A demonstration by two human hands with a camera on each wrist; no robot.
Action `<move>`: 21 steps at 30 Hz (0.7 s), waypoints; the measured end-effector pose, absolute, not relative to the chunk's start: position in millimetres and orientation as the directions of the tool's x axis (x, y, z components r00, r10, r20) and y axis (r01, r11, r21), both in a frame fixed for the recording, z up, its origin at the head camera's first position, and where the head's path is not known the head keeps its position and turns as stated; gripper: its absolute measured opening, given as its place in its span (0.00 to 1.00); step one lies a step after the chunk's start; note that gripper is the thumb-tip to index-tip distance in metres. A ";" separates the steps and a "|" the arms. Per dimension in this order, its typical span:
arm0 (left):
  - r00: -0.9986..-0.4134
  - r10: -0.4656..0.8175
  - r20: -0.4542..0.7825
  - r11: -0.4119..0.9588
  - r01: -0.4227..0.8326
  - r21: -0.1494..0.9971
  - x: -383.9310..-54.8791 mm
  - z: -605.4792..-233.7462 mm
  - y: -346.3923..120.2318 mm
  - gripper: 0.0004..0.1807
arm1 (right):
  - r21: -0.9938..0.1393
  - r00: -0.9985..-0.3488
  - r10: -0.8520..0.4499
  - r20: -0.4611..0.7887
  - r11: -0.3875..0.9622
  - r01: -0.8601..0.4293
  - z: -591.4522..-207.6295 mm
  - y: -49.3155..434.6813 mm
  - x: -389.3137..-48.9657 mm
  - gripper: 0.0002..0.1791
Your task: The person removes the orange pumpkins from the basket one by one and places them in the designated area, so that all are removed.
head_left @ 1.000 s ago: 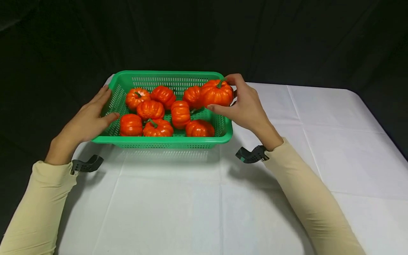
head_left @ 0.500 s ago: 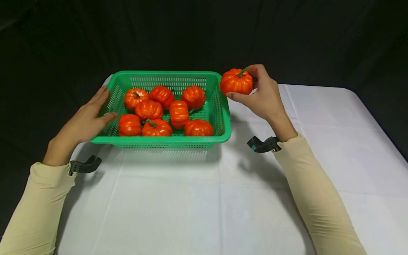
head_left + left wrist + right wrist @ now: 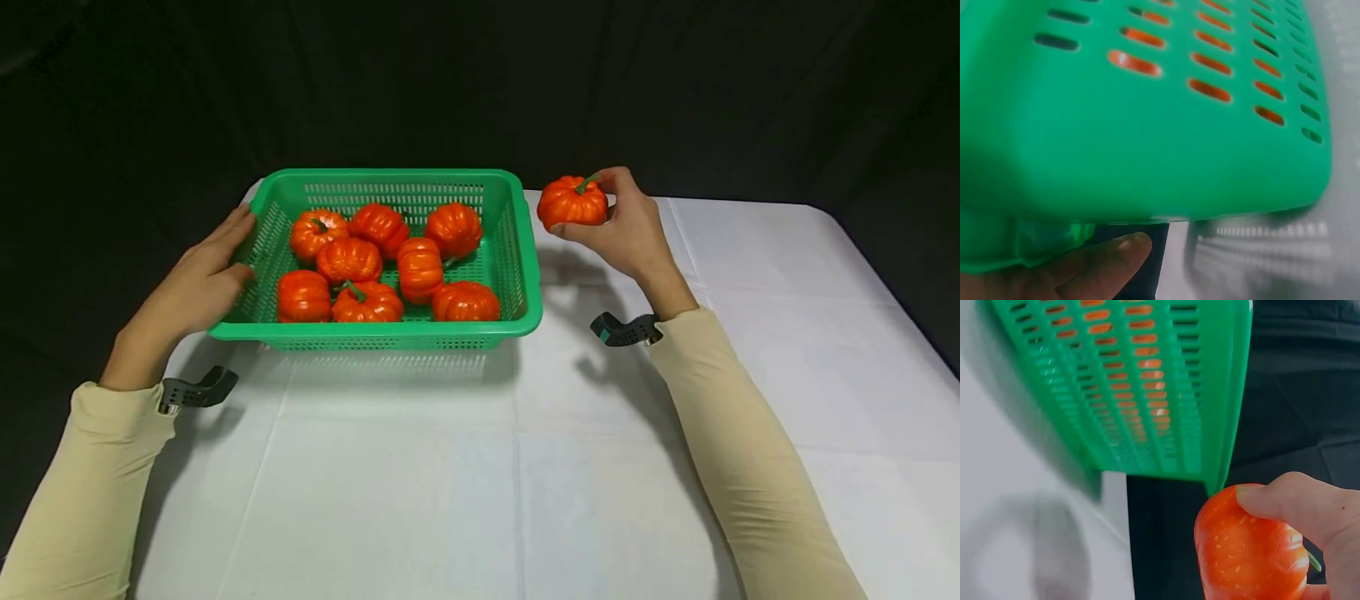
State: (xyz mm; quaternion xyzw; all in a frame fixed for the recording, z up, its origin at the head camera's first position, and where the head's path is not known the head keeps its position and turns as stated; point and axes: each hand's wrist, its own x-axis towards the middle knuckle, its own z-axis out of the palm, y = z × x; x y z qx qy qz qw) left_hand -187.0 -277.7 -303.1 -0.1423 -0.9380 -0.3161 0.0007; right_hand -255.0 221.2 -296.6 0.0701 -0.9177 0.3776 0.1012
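My right hand (image 3: 626, 221) grips a small orange pumpkin (image 3: 572, 202) with a green stem, just beyond the right rim of a green plastic basket (image 3: 390, 330). In the right wrist view the thumb lies across the top of that pumpkin (image 3: 1247, 550), close to the basket's side wall (image 3: 1210, 394). At the basket's left end, my left hand (image 3: 195, 287) rests against the rim with its fingers extended. The left wrist view has fingers (image 3: 1107, 265) under the rim. Several similar pumpkins (image 3: 420, 268) lie inside the basket.
A white cloth (image 3: 405, 483) with fold creases covers the table. Behind it hangs a black curtain (image 3: 480, 83). Each wrist wears a dark camera mount, one by the left sleeve (image 3: 198, 389) and one by the right sleeve (image 3: 626, 331).
My right hand has carried its pumpkin from over the basket's right end to beyond the right rim, rising and then lowering slightly. The left hand has barely moved at the basket's left end.
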 end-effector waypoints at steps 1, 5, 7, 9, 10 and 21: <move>-0.961 0.261 0.094 0.759 0.265 0.595 -186.8 -303.3 -277.1 0.36 | -0.677 -0.970 -0.055 0.235 0.707 -0.204 -298.4 223.4 -257.4 0.44; -0.966 0.237 0.101 0.757 0.248 0.605 -186.7 -304.3 -275.6 0.36 | -0.683 -0.974 -0.070 0.217 0.702 -0.202 -303.4 230.9 -266.1 0.44; -0.968 0.230 0.101 0.758 0.244 0.606 -186.8 -304.9 -276.1 0.36 | -0.685 -0.976 -0.078 0.205 0.701 -0.199 -305.9 233.3 -269.1 0.44; -0.968 0.231 0.103 0.756 0.245 0.607 -187.2 -305.6 -276.8 0.36 | -0.686 -0.979 -0.087 0.185 0.702 -0.192 -309.2 235.5 -271.3 0.45; -0.968 0.232 0.101 0.756 0.244 0.608 -187.3 -306.0 -277.2 0.36 | -0.683 -0.980 -0.093 0.178 0.705 -0.191 -311.3 236.6 -272.7 0.45; -0.962 0.257 0.093 0.747 0.258 0.612 -186.9 -308.3 -279.5 0.36 | -0.684 -0.989 -0.110 0.101 0.714 -0.150 -334.0 245.9 -282.3 0.43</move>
